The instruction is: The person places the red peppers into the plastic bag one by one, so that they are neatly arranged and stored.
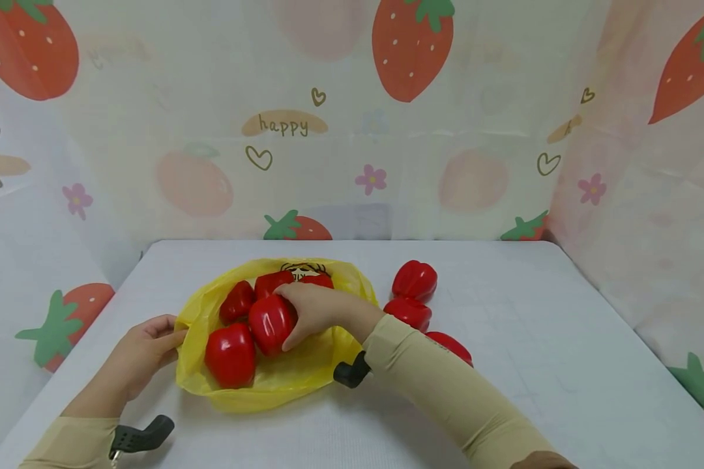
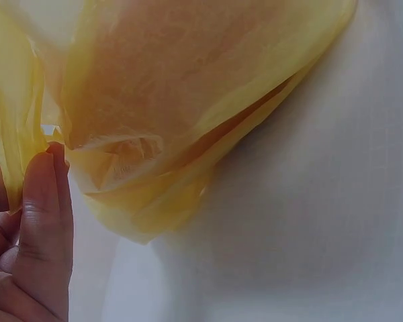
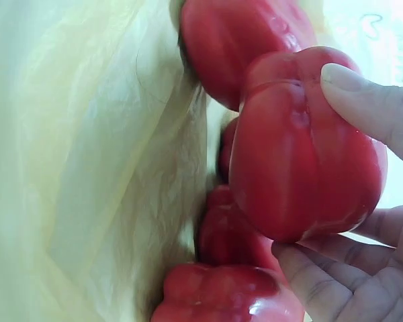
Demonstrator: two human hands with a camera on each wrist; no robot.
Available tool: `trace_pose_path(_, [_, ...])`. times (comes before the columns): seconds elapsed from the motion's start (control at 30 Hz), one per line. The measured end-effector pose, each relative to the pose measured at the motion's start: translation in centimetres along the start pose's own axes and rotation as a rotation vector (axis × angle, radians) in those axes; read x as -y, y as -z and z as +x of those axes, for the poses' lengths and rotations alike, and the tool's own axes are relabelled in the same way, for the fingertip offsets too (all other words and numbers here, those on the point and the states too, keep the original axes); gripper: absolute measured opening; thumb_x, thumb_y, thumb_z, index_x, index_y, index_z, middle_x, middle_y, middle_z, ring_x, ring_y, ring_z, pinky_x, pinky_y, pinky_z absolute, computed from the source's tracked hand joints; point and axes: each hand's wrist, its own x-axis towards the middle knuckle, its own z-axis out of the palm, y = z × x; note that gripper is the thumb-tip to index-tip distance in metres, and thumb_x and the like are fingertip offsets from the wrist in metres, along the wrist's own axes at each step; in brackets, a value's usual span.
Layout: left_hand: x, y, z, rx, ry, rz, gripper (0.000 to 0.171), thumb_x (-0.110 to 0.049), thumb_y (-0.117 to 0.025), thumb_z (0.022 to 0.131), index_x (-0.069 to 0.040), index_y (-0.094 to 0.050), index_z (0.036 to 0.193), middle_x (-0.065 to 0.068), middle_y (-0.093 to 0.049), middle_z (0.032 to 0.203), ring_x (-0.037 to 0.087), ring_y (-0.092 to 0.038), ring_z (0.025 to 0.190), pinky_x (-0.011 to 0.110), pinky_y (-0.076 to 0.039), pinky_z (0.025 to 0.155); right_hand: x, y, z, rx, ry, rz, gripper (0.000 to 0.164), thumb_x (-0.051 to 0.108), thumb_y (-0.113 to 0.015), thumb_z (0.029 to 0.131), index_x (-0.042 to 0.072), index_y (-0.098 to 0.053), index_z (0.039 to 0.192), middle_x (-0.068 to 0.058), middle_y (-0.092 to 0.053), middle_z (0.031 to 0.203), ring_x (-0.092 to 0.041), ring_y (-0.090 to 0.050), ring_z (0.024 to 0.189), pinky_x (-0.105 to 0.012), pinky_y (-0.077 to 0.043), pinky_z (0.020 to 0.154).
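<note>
We count eight red peppers in sight, split between a yellow bag [image 1: 299, 385] and the white counter [image 1: 563, 378]. The bag lies mouth open, left of centre on the counter.

Inside, we note one pepper [image 1: 230, 357] toward 7 o'clock, another [image 1: 236, 303] toward 10, one [image 1: 272, 284] near 12, and one partly hidden [image 1: 319, 281] toward 1. A fifth, the held pepper [image 1: 268, 327], sits at the middle of the mouth. Outside, toward 2 and 3 o'clock from the bag, three more run in a row: the far pepper [image 1: 414, 281], the middle pepper [image 1: 409, 313] and the near pepper [image 1: 453, 346], partly behind the sleeve [image 1: 434, 378].

Hands apart. The left hand [image 1: 143, 352] pinches the bag's edge at 9 o'clock; the right hand [image 1: 317, 311], reaching in from 3, has thumb and fingers clamped on the held pepper.

We judge the work partway along: four peppers lie in the bag, one is in hand and not yet released, three on the counter are untouched by either hand. Whether others hide under the arm or the plastic, we cannot tell.
</note>
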Motion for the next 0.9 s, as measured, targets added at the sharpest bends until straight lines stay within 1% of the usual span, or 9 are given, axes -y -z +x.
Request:
trace_pose_path(0.17, [0.05,0.02,-0.05,-0.007,0.001,0.012,0.053,-0.043,-0.055,0.089,-0.002,-0.048,0.122,0.009,-0.055,0.117,0.018,-0.055,0.099,0.028,-0.05,0.085,0.15,-0.27,0.23,0.009,0.005,-0.032,0.081,0.034,-0.084,0.061,0.023,-0.04,0.129,0.009,-0.049,0.116,-0.01,-0.042,0.108,-0.022,-0.05,0.069])
trace_pose_path(0.27, [0.02,0.05,-0.04,-0.014,0.004,0.013,0.053,-0.044,-0.055,0.088,-0.003,-0.048,0.122,0.009,-0.054,0.118,0.019,-0.055,0.099,0.028,-0.049,0.085,0.23,-0.4,0.25,0.014,-0.007,-0.034,0.082,0.034,-0.084,0.062,0.022,-0.04,0.129,0.009,-0.049,0.117,-0.01,-0.043,0.108,-0.023,-0.051,0.068])
trace_pose_path(0.47, [-0.04,0.02,-0.11,-0.018,-0.002,0.019,0.054,-0.044,-0.054,0.088,-0.003,-0.048,0.122,0.011,-0.053,0.119,0.019,-0.055,0.1,0.029,-0.049,0.085,0.36,-0.68,0.15,0.027,-0.027,-0.013,0.081,0.033,-0.084,0.061,0.022,-0.04,0.129,0.008,-0.049,0.117,-0.01,-0.043,0.108,-0.023,-0.051,0.067])
trace_pose_path(0.8, [0.07,0.0,-0.07,-0.016,-0.006,0.014,0.053,-0.043,-0.054,0.089,-0.002,-0.048,0.122,0.01,-0.054,0.118,0.018,-0.055,0.099,0.028,-0.05,0.084,0.2,-0.9,0.14,0.029,-0.019,-0.029,0.079,0.037,-0.083,0.062,0.021,-0.041,0.127,0.008,-0.049,0.116,-0.01,-0.043,0.107,-0.023,-0.05,0.071])
trace_pose_path(0.9, [0.12,-0.02,-0.05,-0.015,-0.013,0.015,0.052,-0.042,-0.054,0.089,-0.002,-0.048,0.122,0.01,-0.054,0.117,0.019,-0.055,0.099,0.027,-0.05,0.084,0.14,-0.93,0.29,0.033,-0.017,-0.049,0.079,0.039,-0.083,0.062,0.021,-0.042,0.127,0.008,-0.049,0.116,-0.01,-0.043,0.106,-0.023,-0.05,0.071])
